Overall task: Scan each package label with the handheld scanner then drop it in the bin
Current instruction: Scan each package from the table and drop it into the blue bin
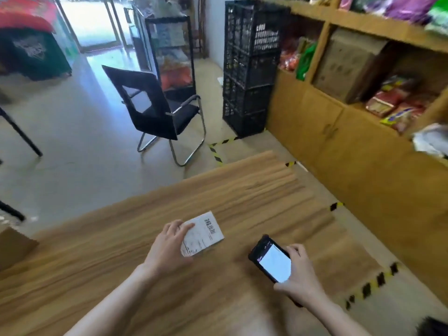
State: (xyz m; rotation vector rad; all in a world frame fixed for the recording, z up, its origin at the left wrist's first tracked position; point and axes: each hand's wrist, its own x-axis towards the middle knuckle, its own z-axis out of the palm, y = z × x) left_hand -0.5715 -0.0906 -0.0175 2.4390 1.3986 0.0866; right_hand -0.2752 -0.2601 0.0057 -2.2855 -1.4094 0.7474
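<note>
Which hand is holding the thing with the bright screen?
The right hand grips the black scanner; the left hand holds the white package on the table instead.

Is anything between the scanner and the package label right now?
Nothing visible. Only bare table separates the scanner in the right hand from the package; the left hand grips its near edge, leaving the barcode uncovered.

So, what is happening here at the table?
A person is working at a wooden table. The left hand holds a white package by its near edge, label facing up. The right hand grips a handheld scanner with its screen lit, beside the package, not over it. The package is not yet in a bin.
</note>
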